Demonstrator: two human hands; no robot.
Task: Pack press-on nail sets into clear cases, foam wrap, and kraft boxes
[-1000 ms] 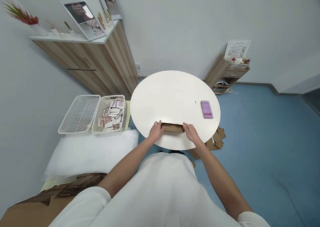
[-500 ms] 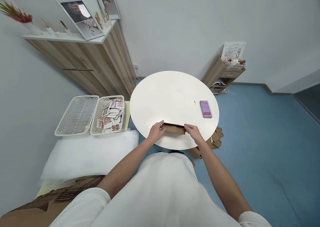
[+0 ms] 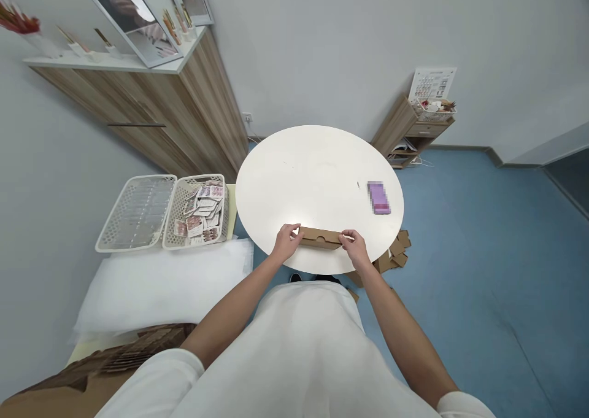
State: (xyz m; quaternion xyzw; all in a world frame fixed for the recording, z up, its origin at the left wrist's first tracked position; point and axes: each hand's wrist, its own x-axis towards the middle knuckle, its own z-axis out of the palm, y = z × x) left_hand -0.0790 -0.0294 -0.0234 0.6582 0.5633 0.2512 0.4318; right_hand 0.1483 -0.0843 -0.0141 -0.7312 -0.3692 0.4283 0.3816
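A long brown cardboard box [image 3: 319, 239] lies near the front edge of the white oval table [image 3: 299, 172]. Its lid is down, with a small half-round notch in the front edge. My left hand [image 3: 288, 242] grips the box's left end, thumb in front and fingers behind. At the opposite end, my right hand [image 3: 355, 246] pinches the corner between thumb and fingers. A blurred purple item [image 3: 378, 197] rests on the table's right side.
Left of the table, a white basket [image 3: 196, 212] holds many small packets beside a second basket [image 3: 137, 212] with clear plastic pieces. White sheets [image 3: 170, 286] and flat brown cardboard [image 3: 92, 375] lie nearer. Folded cardboard boxes [image 3: 396, 251] sit on the floor at right.
The box's lid has come down, covering the open dark-edged inside seen before. Both hands remain at its two ends. The view has shifted slightly.
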